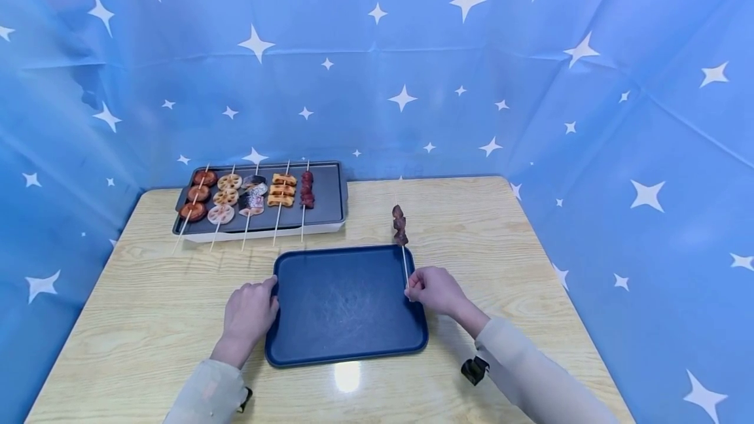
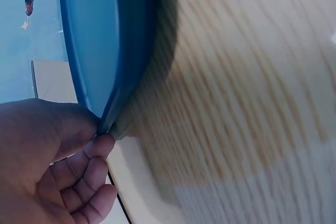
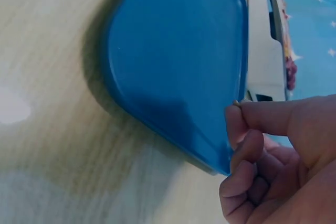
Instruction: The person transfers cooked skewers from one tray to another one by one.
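A dark blue rectangular tray (image 1: 347, 300) lies on the table in front of me, scuffed in its middle. My left hand (image 1: 249, 313) pinches its left rim, with the thumb above and the fingertips below in the left wrist view. Over the tray's right edge, my right hand (image 1: 438, 290) holds a meat skewer (image 1: 399, 224) by the lower part of its stick. The skewer's dark brown chunks point away from me, past the tray's far right corner. In the right wrist view, the stick's end (image 3: 237, 103) peeks out between thumb and forefinger.
A grill plate (image 1: 326, 195) stands at the back left, its pale side facing me. Across it lie several skewers: round brown slices (image 1: 198, 194), lotus root (image 1: 226, 196), fish-like pieces (image 1: 253, 195), yellow pieces (image 1: 281, 190) and red meat (image 1: 307, 190). A blue star-patterned curtain (image 1: 353, 84) encloses the wooden table (image 1: 147, 286).
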### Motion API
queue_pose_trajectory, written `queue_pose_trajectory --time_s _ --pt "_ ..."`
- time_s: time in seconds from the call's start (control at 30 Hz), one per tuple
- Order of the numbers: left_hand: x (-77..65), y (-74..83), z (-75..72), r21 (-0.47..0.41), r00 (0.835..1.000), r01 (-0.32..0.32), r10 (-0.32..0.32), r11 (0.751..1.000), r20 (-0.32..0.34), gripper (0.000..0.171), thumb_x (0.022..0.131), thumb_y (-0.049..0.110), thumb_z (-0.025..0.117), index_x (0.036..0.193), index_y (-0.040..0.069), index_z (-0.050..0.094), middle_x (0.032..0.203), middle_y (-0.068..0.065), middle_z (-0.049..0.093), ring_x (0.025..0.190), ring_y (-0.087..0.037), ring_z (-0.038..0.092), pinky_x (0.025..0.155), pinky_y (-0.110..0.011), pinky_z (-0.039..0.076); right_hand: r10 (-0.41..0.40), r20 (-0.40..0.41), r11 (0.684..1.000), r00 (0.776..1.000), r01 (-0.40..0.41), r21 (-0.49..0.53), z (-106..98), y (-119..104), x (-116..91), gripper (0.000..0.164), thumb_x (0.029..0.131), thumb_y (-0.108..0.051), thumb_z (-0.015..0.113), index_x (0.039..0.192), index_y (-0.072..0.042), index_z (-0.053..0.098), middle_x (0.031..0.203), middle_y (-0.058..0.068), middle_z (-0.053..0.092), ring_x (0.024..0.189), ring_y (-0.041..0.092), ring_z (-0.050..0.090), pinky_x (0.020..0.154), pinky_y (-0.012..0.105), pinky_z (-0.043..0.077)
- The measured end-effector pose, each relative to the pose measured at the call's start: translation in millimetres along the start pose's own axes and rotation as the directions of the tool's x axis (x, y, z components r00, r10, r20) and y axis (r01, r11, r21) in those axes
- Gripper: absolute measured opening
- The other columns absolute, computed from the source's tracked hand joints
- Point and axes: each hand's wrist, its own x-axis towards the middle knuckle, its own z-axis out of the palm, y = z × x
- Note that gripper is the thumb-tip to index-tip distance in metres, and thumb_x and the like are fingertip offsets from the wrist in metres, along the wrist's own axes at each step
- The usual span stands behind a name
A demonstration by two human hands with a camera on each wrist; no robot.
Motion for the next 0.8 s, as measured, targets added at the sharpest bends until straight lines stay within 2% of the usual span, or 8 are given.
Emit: queue_pose_trajectory --time_s 0.27,0.5,0.8 --pt "1.3 0.2 0.5 0.004 1.0 0.015 -0.015 1.0 -0.017 0.036 0.083 0.011 0.067 0.117 0.002 0.069 0.079 -0.016 0.073 0.053 -0.024 0.055 0.047 -0.035 0.04 -0.025 0.02 1.0 0.999 0.025 0.0 8 4 -13 0.016 0.084 -0.013 0.07 0.07 -0.011 0.063 0.061 -0.007 0.06 0.053 0.006 0.048 0.052 0.021 0.036" --pt "2.5 -0.4 1.9 -0.006 0.998 0.013 -0.013 1.0 -0.054 0.034 0.082 0.01 0.068 0.115 0.002 0.07 0.073 -0.016 0.071 0.051 -0.025 0.055 0.045 -0.035 0.039 -0.058 0.039 0.998 0.998 0.058 -0.003 11 6 -26 0.014 0.081 -0.011 0.069 0.069 -0.012 0.063 0.061 -0.008 0.061 0.053 0.004 0.049 0.052 0.019 0.037" --pt "6.5 -0.7 -0.1 -0.013 0.999 0.031 -0.031 0.999 -0.022 0.035 0.083 0.011 0.067 0.117 0.003 0.069 0.079 -0.017 0.073 0.051 -0.024 0.057 0.046 -0.035 0.04 -0.039 0.061 0.999 0.997 0.039 0.002 18 8 -39 0.014 0.081 -0.012 0.071 0.07 -0.013 0.063 0.061 -0.008 0.06 0.054 0.005 0.05 0.05 0.02 0.039"
